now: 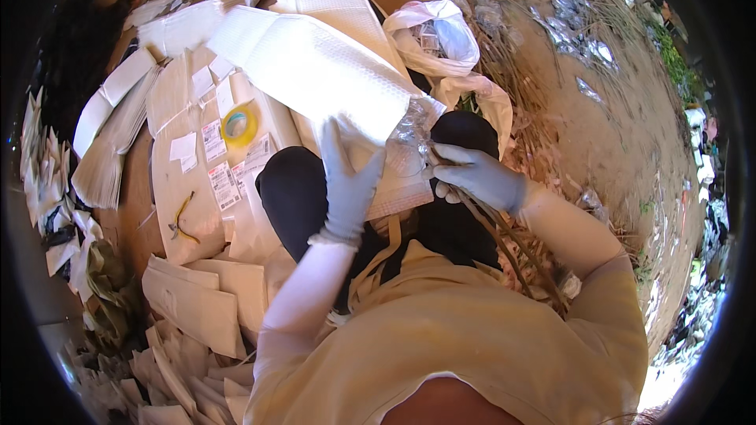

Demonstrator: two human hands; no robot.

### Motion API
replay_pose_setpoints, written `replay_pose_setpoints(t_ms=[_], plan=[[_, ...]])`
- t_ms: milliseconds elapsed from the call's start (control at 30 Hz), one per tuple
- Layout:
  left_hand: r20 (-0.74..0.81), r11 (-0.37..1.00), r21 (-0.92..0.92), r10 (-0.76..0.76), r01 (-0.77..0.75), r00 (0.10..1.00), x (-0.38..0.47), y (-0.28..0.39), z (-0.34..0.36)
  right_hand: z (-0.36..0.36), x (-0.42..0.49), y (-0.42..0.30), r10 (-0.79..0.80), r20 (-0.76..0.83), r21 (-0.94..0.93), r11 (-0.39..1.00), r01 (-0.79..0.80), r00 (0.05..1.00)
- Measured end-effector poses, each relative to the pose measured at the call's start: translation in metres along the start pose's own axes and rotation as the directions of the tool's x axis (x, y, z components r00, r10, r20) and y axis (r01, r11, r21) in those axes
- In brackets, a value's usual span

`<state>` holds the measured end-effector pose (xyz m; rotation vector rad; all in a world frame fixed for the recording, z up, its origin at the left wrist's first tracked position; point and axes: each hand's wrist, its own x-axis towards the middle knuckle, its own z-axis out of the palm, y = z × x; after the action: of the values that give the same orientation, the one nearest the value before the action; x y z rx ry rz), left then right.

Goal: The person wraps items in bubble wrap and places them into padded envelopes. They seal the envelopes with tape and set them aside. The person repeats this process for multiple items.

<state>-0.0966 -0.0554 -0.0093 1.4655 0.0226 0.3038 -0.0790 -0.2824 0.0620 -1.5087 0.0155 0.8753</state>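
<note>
My left hand [348, 180], in a grey glove, rests with thumb and fingers apart against a white bubble mailer [319, 65]. Part of that hand blends into the glare on the mailer. My right hand [475, 176], gloved alike, grips several thin brown plant stems [502, 230], which trail back beside my right thigh. Crumpled clear plastic film [412, 130] lies left of the right fingertips, against the mailer's end. Below it, a bubble-lined piece [401, 195] lies across my lap; whether it belongs to the same mailer I cannot tell.
Left are a yellow tape roll [239, 126], printed labels [223, 185] bearing writing, yellow-handled pruning shears [183, 221] and stacked mailers [195, 301]. Beyond my right knee stand white plastic bags [440, 41]. Bundled stems [514, 65] and clear plastic wrapping [576, 29] lie on bare ground.
</note>
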Motion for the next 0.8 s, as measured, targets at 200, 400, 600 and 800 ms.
replay_pose_setpoints(t_ms=[200,400,600,800], plan=[[0.200,0.579,-0.692,-0.419,0.430,0.886,-0.024,-0.009,0.050,0.010,-0.008,-0.018,0.054,-0.032,0.157,0.986,-0.048,0.998],[0.225,0.692,-0.580,-0.372,0.430,0.901,0.004,-0.064,0.059,-0.005,-0.006,-0.017,0.027,-0.005,0.061,0.998,-0.026,1.000],[0.599,0.907,0.420,-0.275,-0.003,0.752,0.029,-0.054,0.023,-0.008,0.067,-0.035,-0.124,0.100,-0.204,0.969,0.142,0.987],[0.389,0.870,0.439,-0.410,0.226,0.825,0.069,-0.004,-0.008,0.000,0.090,-0.058,-0.466,-0.017,-0.058,0.884,0.464,0.885]])
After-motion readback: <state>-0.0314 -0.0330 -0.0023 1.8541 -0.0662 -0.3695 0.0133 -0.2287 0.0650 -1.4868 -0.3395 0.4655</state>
